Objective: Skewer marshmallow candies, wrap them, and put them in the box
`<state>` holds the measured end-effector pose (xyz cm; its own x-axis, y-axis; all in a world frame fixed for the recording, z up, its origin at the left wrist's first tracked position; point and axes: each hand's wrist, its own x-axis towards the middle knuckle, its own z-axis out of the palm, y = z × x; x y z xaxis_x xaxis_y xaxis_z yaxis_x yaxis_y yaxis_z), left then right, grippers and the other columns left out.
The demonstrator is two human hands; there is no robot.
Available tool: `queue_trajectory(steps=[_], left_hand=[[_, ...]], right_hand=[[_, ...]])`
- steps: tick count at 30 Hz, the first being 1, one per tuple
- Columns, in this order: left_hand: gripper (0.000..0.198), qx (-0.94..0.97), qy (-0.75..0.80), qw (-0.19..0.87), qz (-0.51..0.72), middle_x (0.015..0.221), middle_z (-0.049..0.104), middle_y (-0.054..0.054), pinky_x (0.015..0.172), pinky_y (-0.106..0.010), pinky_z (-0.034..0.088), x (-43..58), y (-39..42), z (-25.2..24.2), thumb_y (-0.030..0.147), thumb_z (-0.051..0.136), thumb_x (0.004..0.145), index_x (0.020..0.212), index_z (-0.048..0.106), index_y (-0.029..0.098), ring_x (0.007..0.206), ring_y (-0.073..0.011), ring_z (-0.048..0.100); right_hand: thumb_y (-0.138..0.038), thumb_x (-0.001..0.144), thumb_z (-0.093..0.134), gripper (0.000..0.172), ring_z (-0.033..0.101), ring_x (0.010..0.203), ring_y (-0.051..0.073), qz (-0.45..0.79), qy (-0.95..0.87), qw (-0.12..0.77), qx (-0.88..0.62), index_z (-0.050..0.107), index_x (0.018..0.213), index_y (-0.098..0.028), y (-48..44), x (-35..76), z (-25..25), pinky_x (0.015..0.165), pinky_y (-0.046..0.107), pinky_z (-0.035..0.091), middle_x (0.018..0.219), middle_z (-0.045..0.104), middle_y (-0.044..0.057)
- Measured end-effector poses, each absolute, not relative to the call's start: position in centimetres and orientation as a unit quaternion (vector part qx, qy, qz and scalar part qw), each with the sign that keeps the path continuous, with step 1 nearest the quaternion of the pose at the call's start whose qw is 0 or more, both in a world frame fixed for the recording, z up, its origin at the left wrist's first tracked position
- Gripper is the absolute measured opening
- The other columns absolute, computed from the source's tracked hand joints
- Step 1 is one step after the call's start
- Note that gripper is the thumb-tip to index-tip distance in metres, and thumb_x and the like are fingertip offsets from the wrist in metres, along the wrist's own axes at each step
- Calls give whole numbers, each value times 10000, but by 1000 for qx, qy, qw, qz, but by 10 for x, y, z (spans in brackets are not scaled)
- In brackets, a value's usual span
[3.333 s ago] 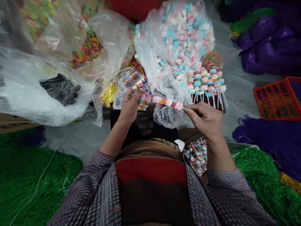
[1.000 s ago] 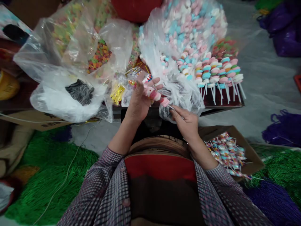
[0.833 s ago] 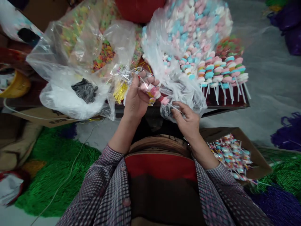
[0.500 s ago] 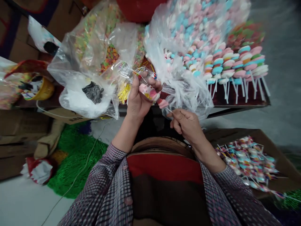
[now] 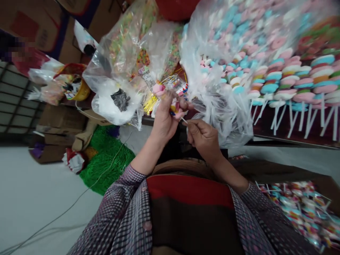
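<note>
A candy skewer [image 5: 158,89] of pink and other soft pieces lies in my left hand [image 5: 165,122], whose fingers are wrapped round it. Its pink top sticks out above the thumb, and the fingers partly hide the middle. Clear wrapping appears to surround it, though its edges are hard to make out. Below, my right hand [image 5: 204,136] pinches the white stick [image 5: 184,120] of the skewer between thumb and forefinger. Just beyond my left hand are gold twist ties [image 5: 150,105] and printed clear wrappers [image 5: 172,82] on the table.
Several marshmallow skewers [image 5: 292,81] lie at the table's right edge. Behind are large bags of marshmallows [image 5: 239,28] and gummy candy [image 5: 124,46]. A crumpled plastic bag [image 5: 225,113] hangs over the front edge. Wrapped skewers [image 5: 305,205] fill a carton at lower right; a yellow basket [image 5: 83,92] stands left.
My view has swung left, so the table's things sit further right. The skewer has slid upward through my left hand, and its pink top now shows above the thumb.
</note>
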<state>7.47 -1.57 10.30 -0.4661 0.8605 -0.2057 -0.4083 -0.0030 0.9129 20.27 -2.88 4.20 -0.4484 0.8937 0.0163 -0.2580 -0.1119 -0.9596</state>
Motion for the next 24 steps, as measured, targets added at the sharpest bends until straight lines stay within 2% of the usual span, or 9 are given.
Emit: queue_trajectory(steps=[2, 5, 7, 9, 12, 15, 18, 21, 24], left_hand=[[327, 212, 543, 466, 665, 801, 647, -39, 815, -319, 600, 77, -20, 108, 555, 526, 984, 1027, 649, 256, 973, -206, 725], [408, 224, 525, 471, 673, 1041, 728, -93, 969, -415, 579, 73, -26, 120, 600, 475, 987, 1112, 662, 260, 1169, -262, 694], [389, 237, 504, 462, 690, 1092, 740, -87, 1001, -446, 564, 69, -27, 125, 590, 485, 985, 1121, 665, 272, 1206, -279, 683], [310, 244, 502, 442, 702, 978, 743, -56, 962, -411, 581, 66, -26, 124, 546, 534, 978, 1064, 670, 280, 1130, -255, 713], [244, 247, 517, 428, 699, 801, 686, -14, 853, -326, 596, 68, -23, 118, 496, 570, 975, 953, 653, 268, 943, -188, 732], [265, 262, 523, 439, 682, 722, 614, 10, 765, -284, 580, 76, -19, 116, 500, 552, 988, 911, 629, 258, 784, -140, 688], [277, 275, 522, 465, 660, 633, 503, 37, 698, -248, 552, 86, -16, 118, 499, 565, 989, 869, 595, 251, 667, -108, 615], [285, 284, 496, 499, 652, 580, 386, 71, 666, -226, 529, 96, -18, 116, 470, 649, 951, 815, 544, 243, 555, -78, 516], [278, 286, 450, 530, 660, 579, 355, 85, 711, -236, 539, 99, -25, 110, 411, 672, 947, 789, 529, 233, 527, -64, 478]], right_hand=[[-556, 977, 582, 366, 381, 383, 52, 719, -493, 401, -279, 714, 957, -215, -27, 199, 40, 449, 222, 354, 463, 452, -110], [-579, 966, 589, 390, 369, 387, 51, 744, -483, 383, -257, 732, 987, -216, -24, 200, 33, 467, 221, 374, 463, 427, -115], [-585, 955, 600, 401, 390, 418, 58, 736, -497, 377, -262, 748, 988, -214, -22, 204, 30, 459, 220, 346, 489, 443, -100], [-568, 954, 607, 378, 427, 462, 72, 711, -518, 386, -277, 757, 989, -222, -22, 209, 28, 475, 226, 350, 527, 475, -82], [-477, 939, 659, 262, 505, 562, 108, 607, -567, 448, -330, 750, 1041, -253, -26, 217, 30, 580, 258, 443, 620, 568, -52], [-389, 937, 658, 163, 617, 712, 153, 480, -602, 519, -371, 744, 973, -256, -33, 219, 33, 723, 308, 514, 784, 712, 8], [-392, 941, 644, 183, 657, 769, 160, 455, -591, 548, -380, 731, 888, -240, -40, 216, 35, 754, 308, 523, 857, 757, 35], [-509, 933, 644, 291, 550, 564, 110, 574, -516, 516, -372, 699, 868, -231, -42, 211, 38, 580, 252, 462, 624, 632, -31], [-652, 869, 668, 427, 324, 377, 68, 743, -398, 439, -311, 643, 852, -227, -39, 205, 41, 424, 221, 350, 451, 399, -120]])
